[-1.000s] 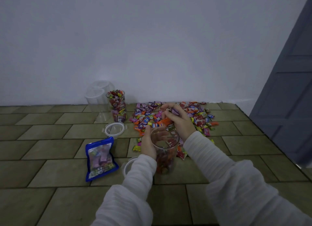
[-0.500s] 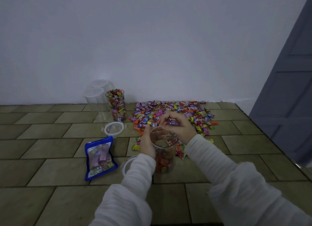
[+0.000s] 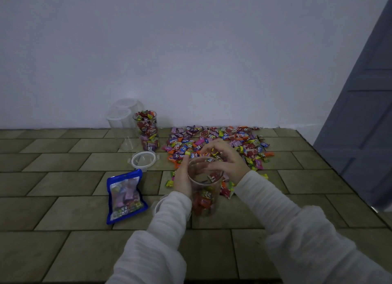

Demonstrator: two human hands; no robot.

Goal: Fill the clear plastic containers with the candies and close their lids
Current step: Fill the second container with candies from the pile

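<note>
Center of the frame: left hand (image 3: pixel 182 180) is wrapped around a clear plastic container (image 3: pixel 204 186) standing on the tiled floor (image 3: pixel 63 209), roughly a third full of candies. Right hand (image 3: pixel 228 159) hangs over the open mouth, fingers (image 3: pixel 212 167) loosely spread, nothing pinched that I can see. Loose candy pile (image 3: pixel 218 144) sits just behind. Upper left: a full container (image 3: pixel 147 130), lid (image 3: pixel 144 159) in front, blue bag (image 3: pixel 125 195) lower left.

Blue zip pouch (image 3: pixel 126 195) flat on tiled floor (image 3: pixel 63 209), white wall (image 3: pixel 191 50) behind, grey door (image 3: pixel 364 114) at right
</note>
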